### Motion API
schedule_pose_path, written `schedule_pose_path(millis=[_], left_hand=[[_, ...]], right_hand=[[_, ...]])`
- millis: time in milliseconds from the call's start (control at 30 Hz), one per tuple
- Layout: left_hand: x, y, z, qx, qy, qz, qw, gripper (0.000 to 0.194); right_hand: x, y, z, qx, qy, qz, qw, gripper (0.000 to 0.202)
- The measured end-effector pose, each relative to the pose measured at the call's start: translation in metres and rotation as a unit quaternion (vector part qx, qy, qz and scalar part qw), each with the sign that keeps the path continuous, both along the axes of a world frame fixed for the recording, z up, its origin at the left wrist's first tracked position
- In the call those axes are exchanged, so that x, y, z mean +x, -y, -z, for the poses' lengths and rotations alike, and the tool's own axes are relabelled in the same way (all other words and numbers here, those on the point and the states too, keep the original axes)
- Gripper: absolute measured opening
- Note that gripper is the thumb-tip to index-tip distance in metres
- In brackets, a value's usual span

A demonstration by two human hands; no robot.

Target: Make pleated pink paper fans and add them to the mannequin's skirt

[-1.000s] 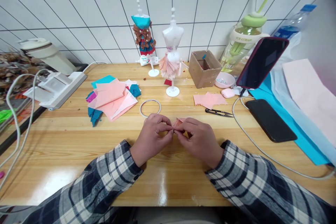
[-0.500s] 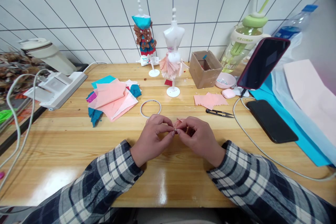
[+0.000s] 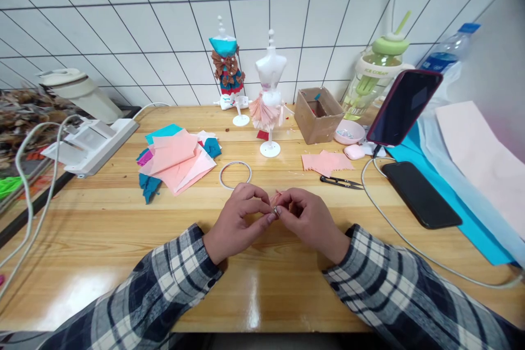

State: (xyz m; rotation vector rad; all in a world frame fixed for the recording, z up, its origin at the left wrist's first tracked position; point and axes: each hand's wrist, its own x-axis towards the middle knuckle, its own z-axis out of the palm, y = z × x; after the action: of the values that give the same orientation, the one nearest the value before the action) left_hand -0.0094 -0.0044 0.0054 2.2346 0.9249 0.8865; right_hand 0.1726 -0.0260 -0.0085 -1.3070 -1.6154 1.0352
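Observation:
Over the middle of the table, my left hand (image 3: 244, 224) and my right hand (image 3: 314, 224) meet at the fingertips. Both are closed in a pinch on a small gathered piece of pink crepe paper (image 3: 276, 196), mostly hidden behind the fingers. Just beyond my left hand lies a thin pale ring (image 3: 222, 175). Farther back stands a white mini dress form (image 3: 270, 68) with a pleated pink skirt (image 3: 264, 112) round its lower part. Black thread snips (image 3: 340, 182) rest beyond my right hand, beside a fringed strip of pink paper (image 3: 328, 161).
Pink and blue paper sheets (image 3: 176, 161) are piled at left, near a white power strip (image 3: 96, 145). Behind are a dressed mini form (image 3: 225, 65) and a cardboard box (image 3: 320, 120). Two phones, one lying flat (image 3: 422, 194), a cable, a cup (image 3: 377, 71) and blue sheets occupy the right.
The camera has tilted up slightly, so the scene sits lower in view. Both hands keep their pinch on the pink paper, with only small finger shifts.

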Motion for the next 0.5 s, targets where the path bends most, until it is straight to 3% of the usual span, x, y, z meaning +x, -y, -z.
schedule_pose_path(millis=[267,400,500], left_hand=[[-0.004,0.001,-0.004,0.003,0.016,0.01,1.0,0.014],[-0.008,0.001,-0.002,0.013,0.03,0.026,0.999,0.014],[-0.011,-0.002,0.0,0.014,0.033,0.028,0.999,0.015]], right_hand=[[0.009,-0.009,0.0,0.023,0.043,0.078,0.996,0.009],[0.033,-0.028,-0.019,0.083,0.1,0.142,0.981,0.013],[0.058,-0.059,-0.042,0.146,0.185,0.184,0.954,0.013]])
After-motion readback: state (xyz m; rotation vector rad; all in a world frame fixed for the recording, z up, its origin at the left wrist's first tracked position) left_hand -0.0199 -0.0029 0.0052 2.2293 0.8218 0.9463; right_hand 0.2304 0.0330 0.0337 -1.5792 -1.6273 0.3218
